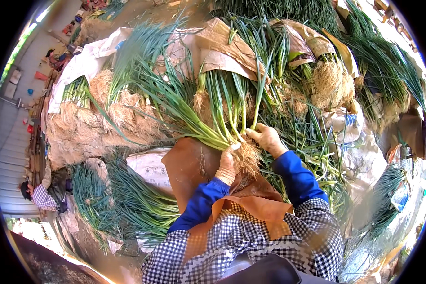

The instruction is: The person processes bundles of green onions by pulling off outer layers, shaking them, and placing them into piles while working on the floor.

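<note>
My left hand [227, 164] is closed around the lower stems of a bunch of green onions [201, 127], just above its pale, stringy roots [247, 158]. The long leaves fan out away from me to the far left. On the other side of the roots, my right hand [269, 140] pinches the base of a green onion stalk [258, 104] between thumb and fingers. The stalk stands nearly upright beside the bunch. A brown sheet [187, 163] lies under the bunch and over my lap.
Heaped green onions with matted roots [123, 113] lie beyond my hands, partly under tan sacking [229, 45]. Loose leaves [312, 142] litter the right side. Another pile of green onions [142, 194] rests at my left. Farther left, a person in a checked top [45, 199] sits.
</note>
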{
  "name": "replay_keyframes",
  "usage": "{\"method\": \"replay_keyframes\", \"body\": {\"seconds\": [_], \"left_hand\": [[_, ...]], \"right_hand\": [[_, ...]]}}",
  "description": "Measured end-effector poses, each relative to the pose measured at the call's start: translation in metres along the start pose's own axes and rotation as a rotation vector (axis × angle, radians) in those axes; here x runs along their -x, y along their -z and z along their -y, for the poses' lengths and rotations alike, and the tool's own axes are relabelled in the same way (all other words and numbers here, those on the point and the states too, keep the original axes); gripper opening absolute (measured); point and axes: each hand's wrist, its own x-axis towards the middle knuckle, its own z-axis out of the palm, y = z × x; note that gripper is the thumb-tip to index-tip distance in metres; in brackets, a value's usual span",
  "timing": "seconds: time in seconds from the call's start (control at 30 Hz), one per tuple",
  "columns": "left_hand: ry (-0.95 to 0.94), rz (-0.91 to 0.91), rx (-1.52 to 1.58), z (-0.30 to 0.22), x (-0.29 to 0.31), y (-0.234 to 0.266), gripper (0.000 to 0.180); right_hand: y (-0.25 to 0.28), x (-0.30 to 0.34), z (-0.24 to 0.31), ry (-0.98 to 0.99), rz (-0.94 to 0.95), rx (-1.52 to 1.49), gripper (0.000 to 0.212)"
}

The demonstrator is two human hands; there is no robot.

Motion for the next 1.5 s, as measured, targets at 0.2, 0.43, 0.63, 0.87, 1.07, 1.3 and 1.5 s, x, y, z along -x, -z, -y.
{"method": "replay_keyframes", "body": {"seconds": [0.2, 0.43, 0.63, 0.87, 1.07, 1.3, 1.5], "left_hand": [[-0.082, -0.068, -0.222, 0.011, -0.013, 0.019, 0.022], [-0.043, -0.015, -0.046, 0.017, -0.018, 0.036, 0.027], [-0.079, -0.038, -0.03, 0.015, -0.02, 0.022, 0.024], [-0.082, -0.075, -0.112, 0.018, -0.022, 0.027, 0.021], [-0.005, -0.015, 0.117, 0.014, -0.012, 0.009, 0.022], [-0.014, -0.01, -0.106, 0.007, -0.012, 0.02, 0.025], [-0.224, -0.051, -0.344, 0.011, -0.012, 0.0, 0.022]], "right_hand": [[-0.017, -0.012, -0.002, 0.35, -0.049, 0.536, 0.029], [0.008, 0.033, -0.007, 0.559, 0.08, 0.002, 0.031], [0.033, 0.026, -0.002, 0.189, -0.046, 0.047, 0.037], [-0.023, 0.005, -0.016, 0.084, -0.144, -0.13, 0.023], [-0.02, 0.032, -0.061, 0.079, 0.526, -0.581, 0.01], [0.02, -0.053, 0.021, 0.348, 0.141, 0.207, 0.023], [-0.009, -0.12, 0.031, -0.003, 0.102, 0.674, 0.048]]}}
